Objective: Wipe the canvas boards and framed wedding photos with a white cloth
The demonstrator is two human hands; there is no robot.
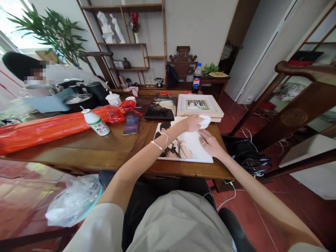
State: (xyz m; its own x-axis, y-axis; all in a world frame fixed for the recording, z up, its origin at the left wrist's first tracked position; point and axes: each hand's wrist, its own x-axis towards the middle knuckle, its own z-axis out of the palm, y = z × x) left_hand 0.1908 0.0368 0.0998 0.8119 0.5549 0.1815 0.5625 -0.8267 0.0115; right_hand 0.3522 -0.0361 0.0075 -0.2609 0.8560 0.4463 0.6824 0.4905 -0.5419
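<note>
A large wedding photo panel point(194, 149) lies flat on the wooden table, close to its front edge. My left hand point(193, 123) is closed on a white cloth or wad of tissue point(205, 121) at the panel's far right part. Just nearer to me, my right hand point(210, 143) rests on the panel's right side, fingers stretched out and holding nothing. My forearm and hands cover some of the picture. Behind the panel stand a white-framed photo point(198, 106) and a dark photo album or panel point(161, 107).
To the left are a phone point(131, 123), a white drink bottle point(96, 121) and a long orange-red plastic-wrapped bundle point(57, 124). A cola bottle point(196, 78) stands behind the frame. Orange-handled scissors point(165, 93) lie at the back. Another person sits at the far left.
</note>
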